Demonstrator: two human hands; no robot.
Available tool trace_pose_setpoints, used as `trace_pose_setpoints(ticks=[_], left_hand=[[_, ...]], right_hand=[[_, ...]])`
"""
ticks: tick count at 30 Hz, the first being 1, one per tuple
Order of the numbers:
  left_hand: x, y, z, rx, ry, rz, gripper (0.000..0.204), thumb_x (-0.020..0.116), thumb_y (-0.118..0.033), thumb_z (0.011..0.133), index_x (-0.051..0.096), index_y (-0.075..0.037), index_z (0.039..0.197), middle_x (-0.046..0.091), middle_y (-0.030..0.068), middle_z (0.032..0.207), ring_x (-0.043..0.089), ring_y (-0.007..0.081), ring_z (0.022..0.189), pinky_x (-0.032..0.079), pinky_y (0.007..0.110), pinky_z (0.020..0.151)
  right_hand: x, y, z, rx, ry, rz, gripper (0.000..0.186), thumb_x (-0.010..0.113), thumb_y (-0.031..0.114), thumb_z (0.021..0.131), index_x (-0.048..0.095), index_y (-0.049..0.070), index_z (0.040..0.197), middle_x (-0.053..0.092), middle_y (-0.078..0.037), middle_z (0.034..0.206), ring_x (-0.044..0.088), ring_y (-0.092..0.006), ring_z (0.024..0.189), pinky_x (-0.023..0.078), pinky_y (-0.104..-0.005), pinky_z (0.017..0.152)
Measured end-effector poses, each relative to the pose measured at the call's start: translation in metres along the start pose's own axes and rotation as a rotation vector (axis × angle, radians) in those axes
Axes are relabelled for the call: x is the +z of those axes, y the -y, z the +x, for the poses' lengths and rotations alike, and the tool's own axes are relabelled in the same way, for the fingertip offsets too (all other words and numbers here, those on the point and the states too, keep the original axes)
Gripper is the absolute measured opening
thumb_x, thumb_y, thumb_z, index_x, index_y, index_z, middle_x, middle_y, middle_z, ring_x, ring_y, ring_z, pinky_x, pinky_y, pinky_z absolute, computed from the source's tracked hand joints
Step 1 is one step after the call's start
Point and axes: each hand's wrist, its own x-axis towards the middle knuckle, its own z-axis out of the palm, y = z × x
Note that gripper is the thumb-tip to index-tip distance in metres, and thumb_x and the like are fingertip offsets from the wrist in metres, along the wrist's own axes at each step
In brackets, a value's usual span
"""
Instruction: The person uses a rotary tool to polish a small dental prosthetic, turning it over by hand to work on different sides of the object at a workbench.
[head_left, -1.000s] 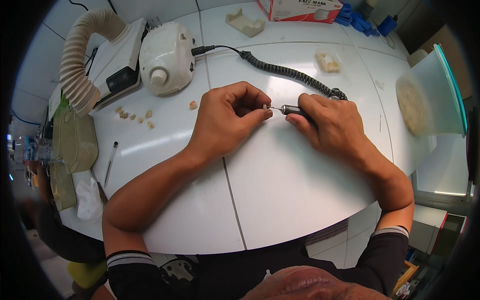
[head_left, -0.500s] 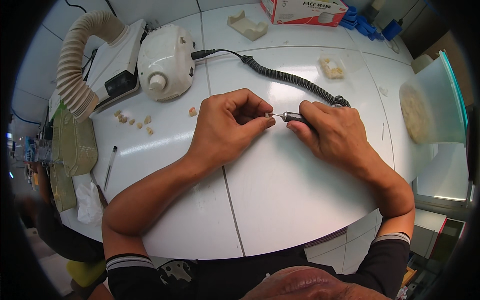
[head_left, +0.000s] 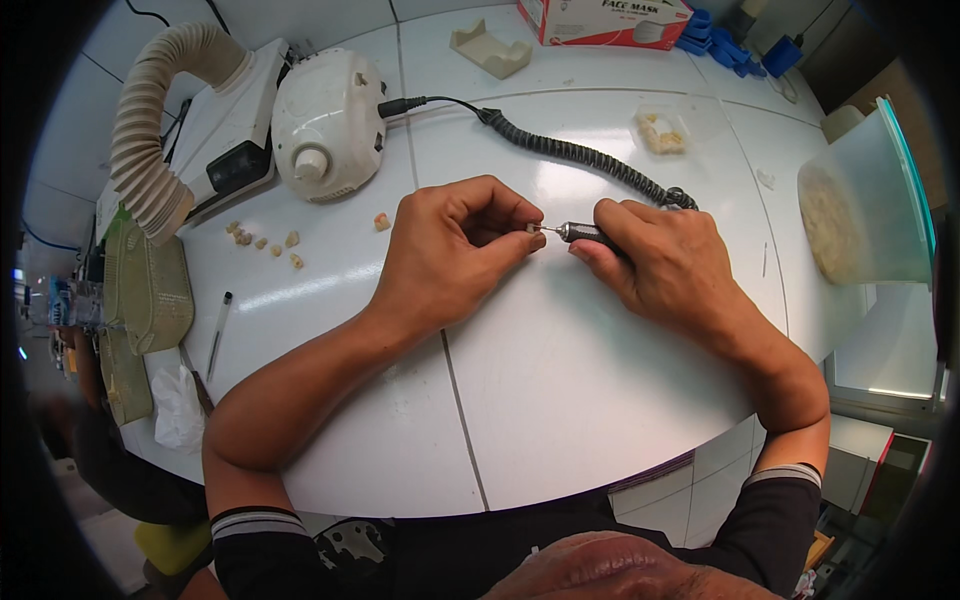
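My left hand (head_left: pixel 445 250) is closed in a pinch of thumb and fingertips on a small pale tooth-like piece (head_left: pixel 533 229), mostly covered by the fingers. My right hand (head_left: pixel 670 255) wraps around a dark rotary handpiece (head_left: pixel 582 233). The thin metal bur (head_left: pixel 551 229) at its front points left and meets the piece at my left fingertips; exact contact is too small to make out. From behind the handpiece a black coiled cord (head_left: pixel 570 152) runs to a white motor control box (head_left: pixel 320 140). More tooth-like pieces (head_left: pixel 292 239) lie left of my left hand.
At the left stand a ribbed hose (head_left: pixel 140 130) on a white unit, green baskets (head_left: pixel 150 290), a pen (head_left: pixel 219 337) and a plastic bag (head_left: pixel 179 410). A small clear tray (head_left: pixel 662 138), a mask box (head_left: pixel 610 22) and a teal-rimmed bin (head_left: pixel 870 205) sit at the far side and right.
Both hands keep the same grip and pose. The whole view has shifted very slightly; nothing has been picked up or let go.
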Motion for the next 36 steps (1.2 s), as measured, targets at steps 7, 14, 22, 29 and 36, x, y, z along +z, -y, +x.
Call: trace_pose_setpoints(ticks=[7, 14, 22, 29, 36], left_hand=[[0.0004, 0.0007, 0.0001, 0.000, 0.004, 0.002, 0.015, 0.085, -0.003, 0.097, 0.080, 0.003, 0.109, 0.083, 0.0076, 0.100, 0.079, 0.0116, 0.094, 0.064, 0.027, 0.090], [-0.0016, -0.0019, 0.0002, -0.014, 0.007, 0.014, 0.015, 0.085, -0.003, 0.097, 0.081, 0.003, 0.109, 0.083, 0.0080, 0.101, 0.079, 0.0118, 0.094, 0.064, 0.027, 0.091], [-0.0020, -0.0014, 0.0007, -0.009, 0.021, 0.002, 0.015, 0.086, -0.004, 0.097, 0.081, 0.002, 0.110, 0.083, 0.0078, 0.100, 0.079, 0.0115, 0.093, 0.064, 0.027, 0.090], [-0.0022, -0.0023, 0.0005, -0.014, 0.021, 0.022, 0.015, 0.085, -0.004, 0.097, 0.081, 0.003, 0.109, 0.083, 0.0076, 0.100, 0.079, 0.0108, 0.093, 0.064, 0.026, 0.089], [-0.0030, -0.0006, 0.0004, -0.005, 0.019, 0.008, 0.015, 0.085, -0.004, 0.097, 0.081, 0.002, 0.109, 0.083, 0.0068, 0.100, 0.078, 0.0105, 0.093, 0.063, 0.026, 0.089]], right_hand=[[0.0002, -0.0002, 0.0000, 0.004, -0.002, 0.004, 0.043, 0.070, 0.048, 0.108, 0.064, 0.009, 0.092, 0.069, -0.008, 0.074, 0.066, -0.0317, 0.054, 0.051, -0.0447, 0.051], [-0.0023, 0.0009, 0.0010, 0.012, 0.018, 0.004, 0.043, 0.070, 0.048, 0.109, 0.065, 0.009, 0.092, 0.070, -0.008, 0.074, 0.066, -0.0311, 0.054, 0.051, -0.0437, 0.050], [-0.0004, 0.0002, 0.0001, 0.005, 0.005, -0.001, 0.044, 0.069, 0.049, 0.109, 0.064, 0.009, 0.092, 0.069, -0.007, 0.073, 0.066, -0.0307, 0.054, 0.051, -0.0432, 0.049], [-0.0012, 0.0003, 0.0007, -0.003, 0.006, -0.010, 0.044, 0.070, 0.049, 0.108, 0.064, 0.009, 0.092, 0.068, -0.007, 0.074, 0.066, -0.0309, 0.054, 0.051, -0.0441, 0.049], [-0.0008, 0.0008, 0.0010, -0.003, 0.002, -0.004, 0.043, 0.070, 0.048, 0.108, 0.064, 0.009, 0.092, 0.068, -0.007, 0.073, 0.066, -0.0309, 0.054, 0.052, -0.0440, 0.049]])
